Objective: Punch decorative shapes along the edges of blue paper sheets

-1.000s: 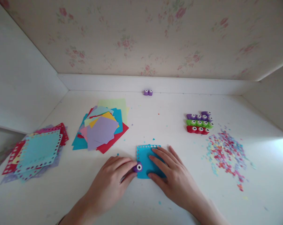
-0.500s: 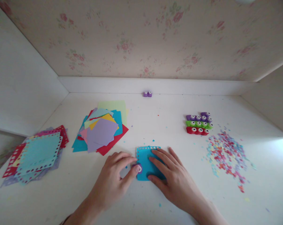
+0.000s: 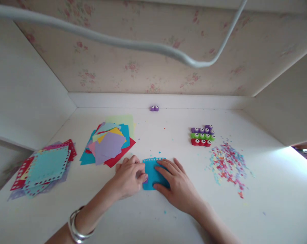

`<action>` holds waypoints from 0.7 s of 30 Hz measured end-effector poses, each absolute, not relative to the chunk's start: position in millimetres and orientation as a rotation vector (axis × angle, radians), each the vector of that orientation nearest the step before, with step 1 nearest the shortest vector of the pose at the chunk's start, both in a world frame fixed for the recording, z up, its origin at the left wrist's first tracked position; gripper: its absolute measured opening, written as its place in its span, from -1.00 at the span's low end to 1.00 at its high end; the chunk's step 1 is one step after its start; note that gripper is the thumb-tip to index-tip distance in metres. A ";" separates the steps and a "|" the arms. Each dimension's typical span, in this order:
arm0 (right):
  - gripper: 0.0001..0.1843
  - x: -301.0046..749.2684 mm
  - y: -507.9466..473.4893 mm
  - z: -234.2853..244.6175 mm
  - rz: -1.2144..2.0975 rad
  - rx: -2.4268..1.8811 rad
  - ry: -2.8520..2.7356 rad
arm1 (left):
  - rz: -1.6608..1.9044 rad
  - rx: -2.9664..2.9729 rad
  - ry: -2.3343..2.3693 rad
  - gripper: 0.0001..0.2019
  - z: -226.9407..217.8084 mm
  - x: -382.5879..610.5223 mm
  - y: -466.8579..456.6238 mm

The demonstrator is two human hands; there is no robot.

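A blue sheet of paper (image 3: 149, 173) lies flat on the white table, with a row of punched holes along its far edge. My right hand (image 3: 176, 183) rests on its right side, fingers spread and pressing it down. At the sheet's left edge, my left hand (image 3: 130, 176) is closed around a small purple craft punch (image 3: 145, 181), with the thumb on top. Most of the punch is hidden by the fingers, and so is part of the sheet's left edge.
Left of centre lies a pile of coloured paper (image 3: 110, 145); farther left is a stack of hole-edged sheets (image 3: 48, 166). Rows of purple, green and red punches (image 3: 203, 136) stand at right, near scattered confetti (image 3: 228, 162). Two purple punches (image 3: 154, 108) stand at the back. A white cable (image 3: 117, 41) hangs above.
My left thumb has moved over the punch and my left fingers have curled in. My right hand stays on the sheet. The view has shifted, and a white cable and my bracelet now show.
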State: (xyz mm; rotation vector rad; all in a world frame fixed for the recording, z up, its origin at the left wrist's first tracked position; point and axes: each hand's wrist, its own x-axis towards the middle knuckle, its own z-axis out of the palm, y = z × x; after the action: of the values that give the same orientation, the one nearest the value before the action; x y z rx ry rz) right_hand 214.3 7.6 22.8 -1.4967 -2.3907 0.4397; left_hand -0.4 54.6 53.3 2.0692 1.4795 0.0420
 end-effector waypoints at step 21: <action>-0.53 216.2 9.4 21.4 0.543 -1.464 -2.284 | 0.661 2.366 1.481 -0.78 11.4 -71.6 14.4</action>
State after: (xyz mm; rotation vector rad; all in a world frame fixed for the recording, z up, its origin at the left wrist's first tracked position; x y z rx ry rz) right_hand 216.2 9.4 21.4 -1.4637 -2.2836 0.5432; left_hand -71.6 14.4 11.4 2.3655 1.4805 0.6610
